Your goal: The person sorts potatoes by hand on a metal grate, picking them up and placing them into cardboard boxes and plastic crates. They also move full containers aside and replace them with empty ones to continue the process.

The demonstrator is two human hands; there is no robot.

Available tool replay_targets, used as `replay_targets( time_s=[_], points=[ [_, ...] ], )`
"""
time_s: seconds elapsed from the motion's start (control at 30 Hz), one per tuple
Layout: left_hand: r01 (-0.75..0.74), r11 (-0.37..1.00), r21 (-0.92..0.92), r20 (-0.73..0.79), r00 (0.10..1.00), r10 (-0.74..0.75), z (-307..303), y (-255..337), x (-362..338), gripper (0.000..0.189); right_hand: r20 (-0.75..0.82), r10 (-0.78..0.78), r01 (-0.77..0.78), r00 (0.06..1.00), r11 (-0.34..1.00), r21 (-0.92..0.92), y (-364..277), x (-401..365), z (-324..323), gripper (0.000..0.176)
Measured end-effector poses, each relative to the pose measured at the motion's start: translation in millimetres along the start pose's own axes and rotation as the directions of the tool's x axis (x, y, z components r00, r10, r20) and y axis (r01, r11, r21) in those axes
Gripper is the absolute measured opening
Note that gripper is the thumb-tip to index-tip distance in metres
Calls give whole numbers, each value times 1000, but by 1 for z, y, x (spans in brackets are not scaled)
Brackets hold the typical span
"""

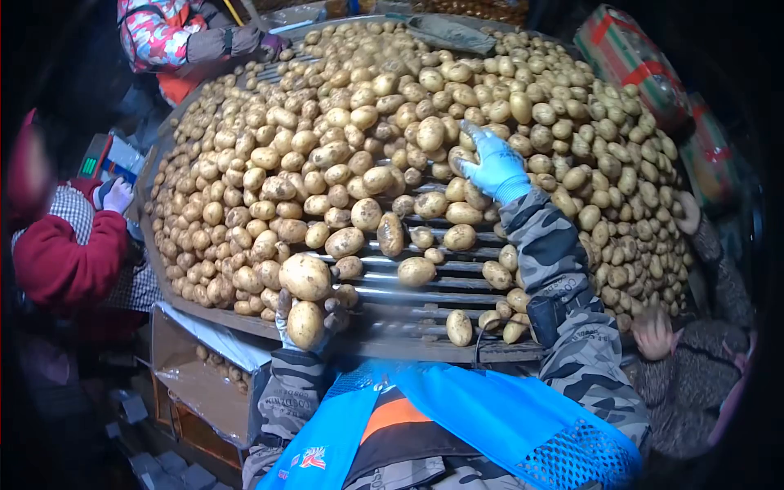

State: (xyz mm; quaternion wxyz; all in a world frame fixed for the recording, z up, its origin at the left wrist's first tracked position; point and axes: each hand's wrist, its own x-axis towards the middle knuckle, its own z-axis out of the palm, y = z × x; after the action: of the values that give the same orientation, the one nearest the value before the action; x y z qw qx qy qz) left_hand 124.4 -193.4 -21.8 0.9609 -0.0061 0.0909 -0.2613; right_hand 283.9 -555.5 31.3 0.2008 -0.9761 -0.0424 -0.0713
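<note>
A wide heap of potatoes (377,178) covers a round sorting table with metal rollers. My left hand (285,320), in a dirty glove, is closed at the near edge around a large potato (305,277) and a smaller potato (306,325) below it. Most of its palm is hidden behind them. My right hand (496,163), in a light blue glove, reaches into the heap right of centre. Its thumb and forefinger are around a potato (460,160) that still lies among the others.
Bare rollers (384,291) show in front of me. A cardboard box (200,371) lined with plastic, with some potatoes inside, stands at lower left. Other people work around the table: a red sleeve (73,261) at left, a patterned sleeve at top left, a hand (653,332) at right. Packed sacks (633,65) lie at upper right.
</note>
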Motion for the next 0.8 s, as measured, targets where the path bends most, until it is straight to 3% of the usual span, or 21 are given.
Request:
replay_targets(
  time_s=[0.07, 0.13, 0.17, 0.23, 0.27, 0.3, 0.33, 0.4, 0.53, 0.6, 0.63, 0.7, 0.73, 0.8],
  points=[
    [-101, 986, 131, -35, 994, 106, -9, 9, 2, 68, -82, -53, 55, 995, 998, 25, -1, 9, 8, 61],
    [-156, 978, 139, -64, 984, 166, -7, 13, 4, 68, 60, -116, 122, 991, 987, -107, -21, 4, 4, 53],
    [-180, 972, 154, -24, 982, 186, -16, 22, 3, 69, -45, -250, 253, 967, 964, 79, -18, -7, 23, 46],
    [-228, 965, 130, 24, 974, 227, -17, 25, 1, 70, 187, -264, 271, 946, 963, -11, -59, -48, 5, 43],
    [-197, 980, 2, -37, 980, 197, -11, 25, 1, 71, 162, -397, 398, 904, 917, 27, -62, -67, 18, 39],
    [-285, 958, 31, -75, 955, 287, -23, 27, 0, 72, 293, -395, 421, 871, 907, -28, -63, -86, 28, 43],
    [-376, 924, 68, -108, 918, 381, -34, 31, -2, 73, 249, -456, 477, 855, 878, -32, -67, -104, 32, 48],
    [-271, 962, -6, -98, 958, 270, -19, 34, -8, 70, 300, -409, 434, 862, 901, -19, -78, -120, 41, 50],
    [-254, 966, -44, -110, 963, 248, -16, 44, -17, 74, 419, -323, 352, 848, 936, 9, -97, -107, 46, 51],
    [-263, 964, 38, -1, 965, 263, -12, 49, -20, 74, 376, -344, 366, 861, 931, 13, -108, -104, 48, 53],
    [-265, 963, 45, -37, 963, 266, -9, 52, -26, 70, 374, -337, 365, 864, 931, -5, -114, -103, 48, 53],
    [-275, 956, 103, 14, 961, 275, -15, 68, -43, 69, 469, -283, 347, 837, 936, -54, -134, -101, 52, 53],
    [-287, 942, 172, 57, 958, 282, -18, 78, -52, 69, 469, -286, 352, 836, 934, -58, -142, -102, 60, 53],
    [-315, 937, 149, 24, 949, 315, 0, 87, -73, 68, 318, -409, 426, 855, 904, 17, -145, -106, 81, 56]
  ],
)
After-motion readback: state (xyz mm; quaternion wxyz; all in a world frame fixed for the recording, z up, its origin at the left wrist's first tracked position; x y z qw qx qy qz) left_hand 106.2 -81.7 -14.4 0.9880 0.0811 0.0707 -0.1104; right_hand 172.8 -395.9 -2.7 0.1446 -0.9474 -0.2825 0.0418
